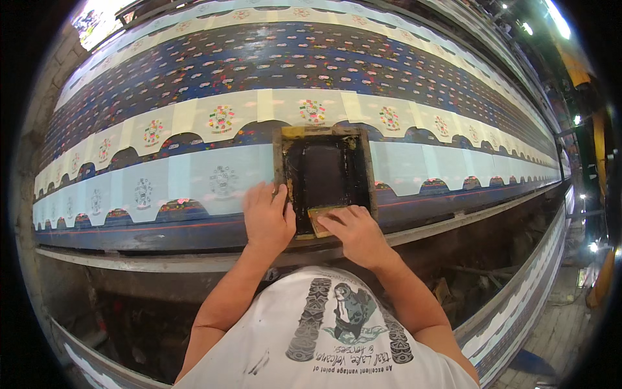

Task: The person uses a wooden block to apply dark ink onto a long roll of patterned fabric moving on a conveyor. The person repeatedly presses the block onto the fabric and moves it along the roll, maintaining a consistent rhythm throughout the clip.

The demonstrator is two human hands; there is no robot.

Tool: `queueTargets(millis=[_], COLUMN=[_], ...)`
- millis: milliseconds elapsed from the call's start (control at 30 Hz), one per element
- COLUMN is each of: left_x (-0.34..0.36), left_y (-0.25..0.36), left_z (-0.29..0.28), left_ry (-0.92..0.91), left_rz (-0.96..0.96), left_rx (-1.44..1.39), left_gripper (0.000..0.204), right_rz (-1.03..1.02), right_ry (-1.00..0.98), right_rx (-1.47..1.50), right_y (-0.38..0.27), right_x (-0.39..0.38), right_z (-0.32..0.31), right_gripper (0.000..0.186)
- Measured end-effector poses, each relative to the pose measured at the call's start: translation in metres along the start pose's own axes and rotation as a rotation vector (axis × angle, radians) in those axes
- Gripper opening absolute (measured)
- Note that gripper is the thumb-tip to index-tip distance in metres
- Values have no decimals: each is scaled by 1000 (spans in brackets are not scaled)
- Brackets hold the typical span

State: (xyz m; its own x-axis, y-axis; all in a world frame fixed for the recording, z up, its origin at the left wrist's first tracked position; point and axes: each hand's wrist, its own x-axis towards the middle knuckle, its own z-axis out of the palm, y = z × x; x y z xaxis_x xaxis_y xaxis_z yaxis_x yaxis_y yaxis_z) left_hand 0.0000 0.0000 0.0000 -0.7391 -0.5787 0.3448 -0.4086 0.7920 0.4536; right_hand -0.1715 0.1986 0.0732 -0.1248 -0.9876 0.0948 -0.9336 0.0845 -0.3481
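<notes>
A wooden screen-printing frame point(370, 170) lies on the pale blue cloth pieces at the front of a long printing table. Its inside is dark with ink around a lighter rectangular mesh. My left hand point(267, 212) is closed on the frame's left side near the front, fingers outside and thumb toward the inside. In my right hand point(356, 235) is a small squeegee with a yellowish-brown handle point(322, 222), at the front end of the screen. Its blade edge is mostly hidden. To the left, pale blue pieces point(224, 181) carry dark outline prints.
Behind the frame runs a row of cream pieces point(221, 120) with multicoloured prints. Dark patterned table covering point(259, 65) shows beyond. A rail point(149, 262) edges the table nearest me. Another long table with pieces point(518, 285) stands at the lower right.
</notes>
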Motion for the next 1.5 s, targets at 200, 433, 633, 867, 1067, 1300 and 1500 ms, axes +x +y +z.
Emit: queueTargets(millis=[200, 433, 633, 867, 1067, 1300, 1500], left_x=[-12, -15, 2, 19, 25, 25, 27], left_y=[16, 25, 107, 195, 214, 219, 223], left_z=[15, 30, 65, 151, 179, 187, 189], left_ry=[193, 249, 306, 304, 305, 262, 245], left_rz=[-187, -247, -165, -243, -259, -334, -381], left_rx=[-395, -636, -600, -698, -709, -723, -763], left_gripper=[60, 39, 34, 34, 31, 27, 27], right_rz=[18, 289, 361, 332, 232, -21, -149], right_ry=[39, 449, 504, 515, 480, 340, 98], right_rx=[155, 429, 643, 563, 393, 261, 118], right_y=[1, 48, 114, 206, 234, 222, 215], right_x=[-26, -87, -146, -211, -224, -198, -170], right_z=[3, 10, -6, -39, -58, -66, -88], right_gripper=[48, 45, 42, 42, 36, 44, 48])
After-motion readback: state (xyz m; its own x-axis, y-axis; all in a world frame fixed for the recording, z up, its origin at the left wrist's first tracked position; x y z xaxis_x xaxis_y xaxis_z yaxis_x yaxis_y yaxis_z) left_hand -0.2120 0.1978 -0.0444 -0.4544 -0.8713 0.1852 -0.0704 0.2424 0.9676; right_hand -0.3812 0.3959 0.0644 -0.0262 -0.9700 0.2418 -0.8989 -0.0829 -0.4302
